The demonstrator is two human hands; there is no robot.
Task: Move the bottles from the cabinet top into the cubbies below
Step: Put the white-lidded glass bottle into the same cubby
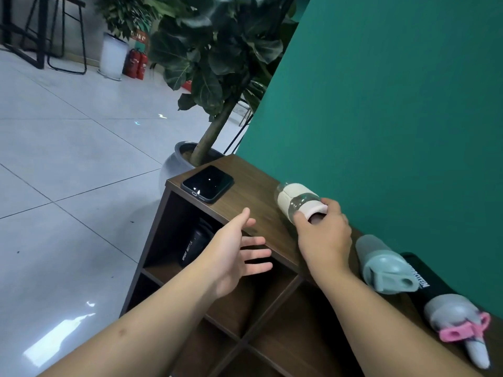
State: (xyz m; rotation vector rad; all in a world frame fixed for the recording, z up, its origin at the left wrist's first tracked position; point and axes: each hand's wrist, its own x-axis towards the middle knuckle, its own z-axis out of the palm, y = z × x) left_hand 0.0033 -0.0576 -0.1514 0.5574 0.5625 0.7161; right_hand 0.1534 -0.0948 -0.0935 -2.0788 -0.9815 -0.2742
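Observation:
A clear bottle with a cream sleeve and pink cap (295, 198) stands on the wooden cabinet top (253, 191); my right hand (324, 235) is closed around its cap end. My left hand (239, 251) hovers open, fingers spread, in front of the top row of cubbies. A black sport bottle (194, 244) stands inside the upper left cubby. Further right on the top stand a grey-green bottle (385, 263), a black bottle (424, 278) behind it, and a grey bottle with a pink strap (457, 319).
A dark phone (208, 183) lies on the cabinet top's left corner. A green wall (394, 104) backs the cabinet. A potted plant (187, 156) stands just beyond its left end on the tiled floor. Lower cubbies (272, 336) show wooden dividers.

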